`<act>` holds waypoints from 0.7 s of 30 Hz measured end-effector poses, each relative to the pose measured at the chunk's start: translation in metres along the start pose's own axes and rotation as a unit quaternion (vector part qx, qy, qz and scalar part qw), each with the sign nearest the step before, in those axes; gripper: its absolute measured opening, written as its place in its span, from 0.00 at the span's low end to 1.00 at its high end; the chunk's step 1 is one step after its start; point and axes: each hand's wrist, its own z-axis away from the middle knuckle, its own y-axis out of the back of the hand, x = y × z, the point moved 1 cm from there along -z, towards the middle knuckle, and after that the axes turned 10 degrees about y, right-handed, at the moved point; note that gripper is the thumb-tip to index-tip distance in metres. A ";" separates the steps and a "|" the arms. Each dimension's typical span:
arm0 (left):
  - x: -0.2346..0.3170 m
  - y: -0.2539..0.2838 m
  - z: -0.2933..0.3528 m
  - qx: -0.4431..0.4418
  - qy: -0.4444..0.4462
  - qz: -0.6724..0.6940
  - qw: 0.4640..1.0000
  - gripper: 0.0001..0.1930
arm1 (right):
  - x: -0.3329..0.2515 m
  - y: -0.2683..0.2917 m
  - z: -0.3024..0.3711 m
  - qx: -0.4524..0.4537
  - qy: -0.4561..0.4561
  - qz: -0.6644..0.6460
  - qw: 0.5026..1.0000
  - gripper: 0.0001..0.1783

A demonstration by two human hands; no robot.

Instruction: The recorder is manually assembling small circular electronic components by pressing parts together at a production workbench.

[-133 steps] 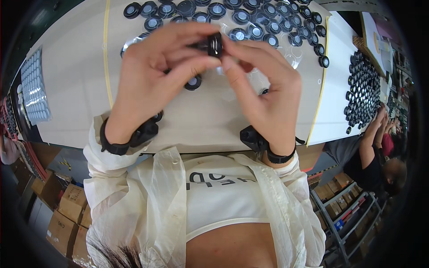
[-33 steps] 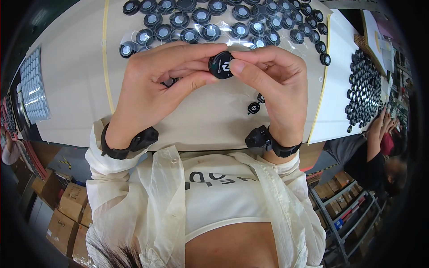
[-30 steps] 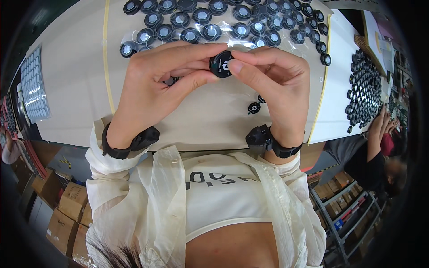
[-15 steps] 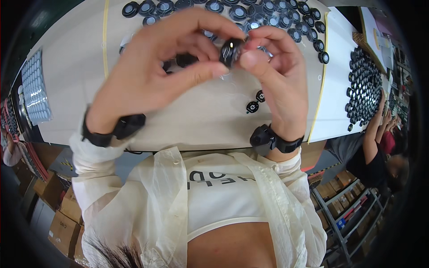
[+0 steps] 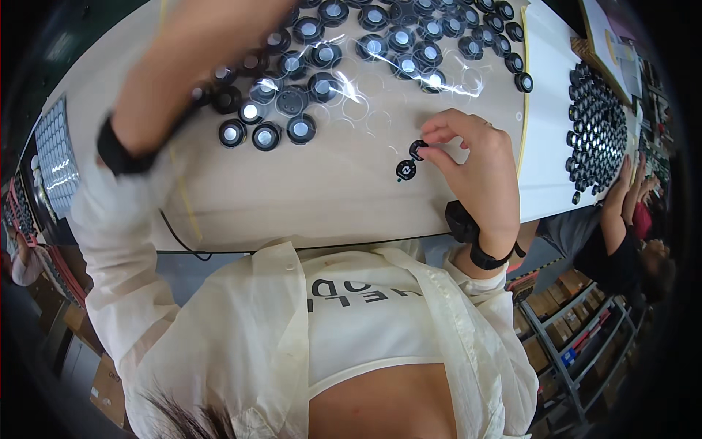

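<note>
My right hand (image 5: 475, 161) is low over the table, thumb and fingertips pinched on the edge of a small black disc (image 5: 417, 150) with a white mark. A second small black disc (image 5: 406, 170), with a tiny teal tab, lies right beside it. My left hand (image 5: 219, 36) reaches up and across the top edge, smeared by motion, its fingers out of the picture. Below and beside that arm stand several round black parts (image 5: 300, 129) with pale centres. Clear plastic film with round pockets (image 5: 356, 108) covers some of them.
Yellow tape lines (image 5: 523, 117) run along the table (image 5: 307, 197). A sheet of pale round pieces (image 5: 55, 154) lies at the far left. At right, many black parts (image 5: 596, 139) crowd a white surface beside another person's arm (image 5: 618, 194). A black cord (image 5: 175, 234) hangs near the front edge.
My hands have parted; the black round part held between them no longer shows. My left hand has swung up toward the top edge. My right hand has come down onto a small disc.
</note>
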 end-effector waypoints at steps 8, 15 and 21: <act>0.110 -0.052 0.072 -0.088 -0.075 0.093 0.989 0.24 | 0.000 -0.001 -0.012 -0.059 0.021 -0.011 0.998 0.08; 0.111 -0.055 0.073 -0.088 -0.084 0.071 0.990 0.25 | -0.012 0.004 -0.004 -0.054 0.062 -0.005 0.997 0.06; 0.109 -0.055 0.076 -0.090 -0.069 0.070 0.991 0.29 | -0.033 0.028 0.010 -0.063 0.124 -0.024 0.990 0.07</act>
